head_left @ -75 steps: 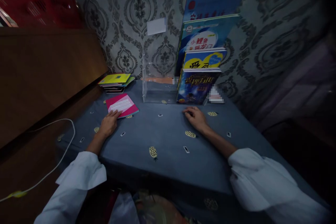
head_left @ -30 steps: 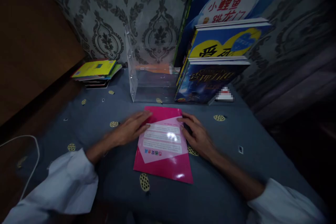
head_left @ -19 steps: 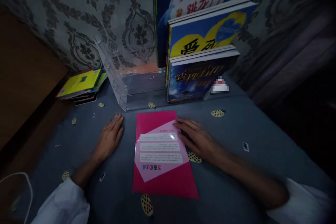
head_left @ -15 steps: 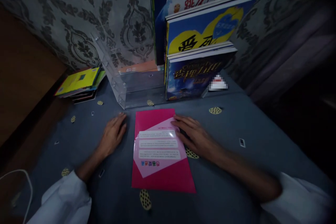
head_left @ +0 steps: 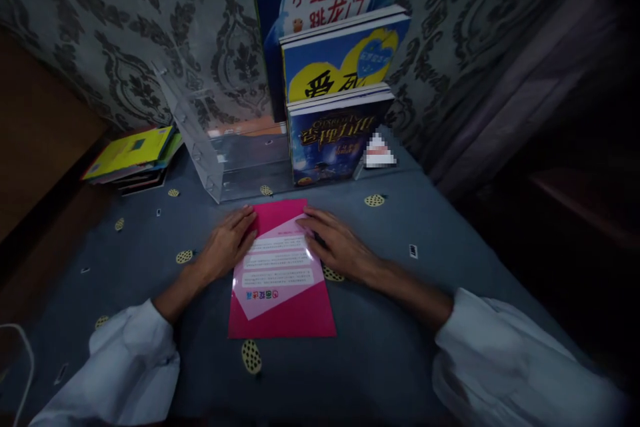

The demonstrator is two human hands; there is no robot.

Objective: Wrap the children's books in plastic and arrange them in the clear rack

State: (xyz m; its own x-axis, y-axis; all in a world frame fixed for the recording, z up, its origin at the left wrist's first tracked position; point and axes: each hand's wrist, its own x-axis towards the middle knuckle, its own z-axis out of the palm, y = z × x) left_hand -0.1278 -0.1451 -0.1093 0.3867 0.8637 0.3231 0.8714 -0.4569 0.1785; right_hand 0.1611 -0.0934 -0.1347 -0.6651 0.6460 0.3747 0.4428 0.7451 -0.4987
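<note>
fingers [head_left: 241, 216] with pink booklet [head_left: 283, 280] between

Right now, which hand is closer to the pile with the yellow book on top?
Left. The left hand is right of the pile, at the left edge of the pink book; the right hand is farther right, at the book's right edge.

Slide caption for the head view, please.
Left hand and right hand at opposite edges of a pink booklet, flat before a clear rack of books.
</note>
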